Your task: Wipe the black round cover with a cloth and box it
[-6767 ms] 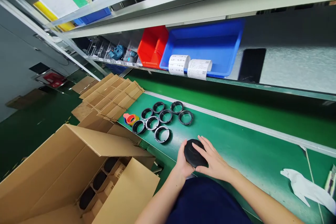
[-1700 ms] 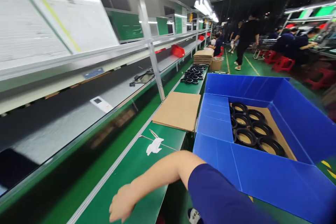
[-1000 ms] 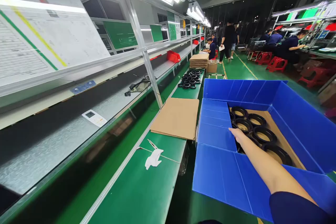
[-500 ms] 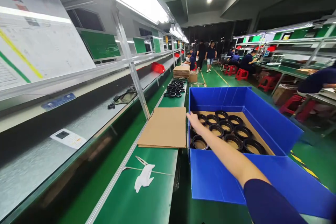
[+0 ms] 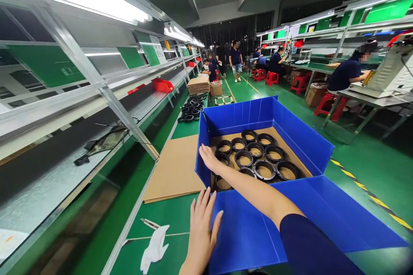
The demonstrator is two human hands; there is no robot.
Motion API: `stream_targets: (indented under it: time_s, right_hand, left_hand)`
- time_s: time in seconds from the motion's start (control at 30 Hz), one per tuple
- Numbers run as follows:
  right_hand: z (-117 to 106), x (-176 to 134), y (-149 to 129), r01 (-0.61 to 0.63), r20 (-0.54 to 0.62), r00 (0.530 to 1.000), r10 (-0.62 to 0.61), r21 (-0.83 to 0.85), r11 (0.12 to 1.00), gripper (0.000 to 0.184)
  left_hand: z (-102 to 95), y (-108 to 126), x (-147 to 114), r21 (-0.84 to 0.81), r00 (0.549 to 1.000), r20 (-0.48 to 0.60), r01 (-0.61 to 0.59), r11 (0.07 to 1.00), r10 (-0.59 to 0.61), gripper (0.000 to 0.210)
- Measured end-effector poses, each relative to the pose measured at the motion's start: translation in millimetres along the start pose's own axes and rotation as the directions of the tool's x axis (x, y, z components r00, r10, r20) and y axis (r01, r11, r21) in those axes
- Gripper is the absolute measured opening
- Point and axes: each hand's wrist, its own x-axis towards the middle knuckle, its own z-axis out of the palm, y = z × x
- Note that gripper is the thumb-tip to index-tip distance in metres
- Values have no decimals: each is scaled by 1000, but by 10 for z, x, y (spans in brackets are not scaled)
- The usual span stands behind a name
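Note:
My right hand (image 5: 209, 158) reaches across into a blue corrugated plastic box (image 5: 238, 116). Its stretched fingers lie against the inner side of the box's left wall, which leans outward. Inside, several black rings (image 5: 264, 170) rest on a brown cardboard sheet (image 5: 298, 161). My left hand (image 5: 203, 223), open with the fingers spread, hovers over the bench beside the box's near left corner and holds nothing. Flat cardboard sheets (image 5: 176, 167) lie on the bench just beyond it. The box's near flap (image 5: 258, 227) is folded down.
On the green bench (image 5: 129, 262) are a utility knife (image 5: 150, 223) and a white crumpled cloth (image 5: 155, 249). Farther along sit more black rings (image 5: 193, 107) and stacked cardboard (image 5: 198, 84). A metal shelf post (image 5: 119, 116) rises at left. Other people work on the right.
My left hand has come into view from below. My right hand has shifted from the left wall's top edge to its inner side, and that wall leans more outward. The view has turned right.

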Motion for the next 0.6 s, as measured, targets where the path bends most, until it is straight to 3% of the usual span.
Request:
stream_targets:
  time_s: [0.13, 0.27, 0.37, 0.43, 0.5, 0.57, 0.6]
  right_hand:
    - [-699, -145, 473, 34, 36, 999, -32, -54, 998, 72]
    - [-1621, -372, 1157, -130, -117, 987, 107, -204, 970, 40]
    - [-2069, -601, 1612, -241, -187, 964, 189, -318, 917, 28]
    - [-2128, -727, 1789, -242, -141, 969, 203, -370, 897, 25]
    - [-2007, -791, 1841, -180, -20, 982, 188, -413, 893, 24]
    - [-1770, -772, 1783, -108, 116, 975, 190, -499, 860, 42]
    - [-1632, -731, 1728, -95, 154, 964, 217, -565, 820, 55]
  left_hand:
    - [244, 143, 381, 260, 993, 99, -92, 961, 69, 53]
    - [371, 186, 387, 245, 986, 162, -62, 968, 22, 54]
    - [380, 112, 306, 241, 984, 150, 55, 969, -93, 62]
    - [375, -25, 254, 268, 959, 117, 219, 938, -257, 64]
    - [365, -185, 214, 242, 907, 88, 382, 892, -413, 65]
    - [347, -288, 195, 178, 881, 111, 438, 881, -460, 65]
    - [339, -297, 191, 157, 889, 139, 416, 896, -437, 63]
